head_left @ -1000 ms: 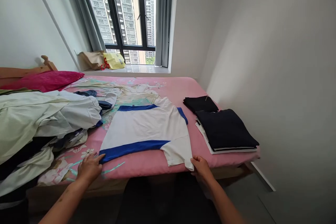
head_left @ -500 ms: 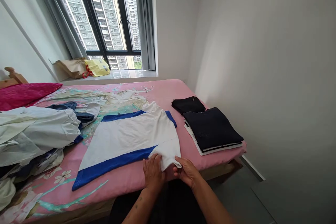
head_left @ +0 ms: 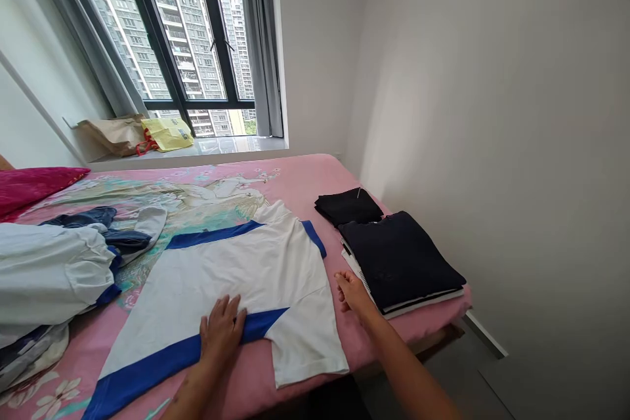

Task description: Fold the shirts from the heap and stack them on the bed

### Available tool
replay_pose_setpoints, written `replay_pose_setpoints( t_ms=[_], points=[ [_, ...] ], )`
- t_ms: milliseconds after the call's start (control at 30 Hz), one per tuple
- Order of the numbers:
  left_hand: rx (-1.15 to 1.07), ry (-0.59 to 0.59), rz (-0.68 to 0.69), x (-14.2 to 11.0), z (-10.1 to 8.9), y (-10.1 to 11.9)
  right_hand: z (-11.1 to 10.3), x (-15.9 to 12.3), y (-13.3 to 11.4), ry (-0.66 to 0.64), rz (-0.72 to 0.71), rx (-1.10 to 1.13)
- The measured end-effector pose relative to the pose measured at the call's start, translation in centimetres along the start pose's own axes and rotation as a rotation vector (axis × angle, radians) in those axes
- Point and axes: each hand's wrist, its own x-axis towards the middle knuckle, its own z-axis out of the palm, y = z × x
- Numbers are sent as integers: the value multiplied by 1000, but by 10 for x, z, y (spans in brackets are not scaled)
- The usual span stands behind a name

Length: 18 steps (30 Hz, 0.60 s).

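A white shirt with blue bands (head_left: 236, 275) lies spread flat on the pink bed (head_left: 305, 184). My left hand (head_left: 221, 329) rests flat on it, fingers spread over the blue band near the front edge. My right hand (head_left: 350, 290) lies on the pink sheet just right of the shirt, between its edge and a stack of folded dark clothes (head_left: 399, 259); its fingers are stretched out and hold nothing. One short sleeve (head_left: 305, 351) sticks out toward the bed's near edge.
A heap of unfolded white and blue clothes (head_left: 49, 275) fills the bed's left side. A small black folded item (head_left: 348, 205) sits behind the dark stack. Magenta pillow (head_left: 29, 185) at far left. Paper bags (head_left: 138, 134) stand on the window sill. A white wall runs along the right.
Both hands have let go of the sleeve at the bed's edge. My left hand moved left onto the blue band; my right hand moved right and up beside the shirt. The view came closer.
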Motion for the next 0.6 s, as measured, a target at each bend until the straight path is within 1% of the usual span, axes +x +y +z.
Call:
replay_pose_setpoints(
  t_ms=[67, 133, 233, 333, 400, 467, 533, 600],
  points=[
    [59, 18, -25, 1, 16, -7, 8, 27, -8, 14, 34, -14],
    [79, 62, 1, -2, 27, -13, 16, 54, -11, 27, 68, -38],
    [70, 102, 25, -6, 34, -19, 29, 91, -12, 24, 123, -85],
    [63, 137, 38, -5, 35, -22, 42, 119, -18, -10, 170, -126],
    [61, 150, 39, -5, 34, -22, 49, 131, -23, -24, 181, -133],
    [56, 152, 35, -5, 33, -21, 53, 137, -24, -15, 170, -111],
    [45, 155, 35, -5, 33, -20, 53, 137, -21, 21, 152, -68],
    [30, 160, 39, -6, 32, -20, 48, 133, -14, 68, 154, -31]
  ],
)
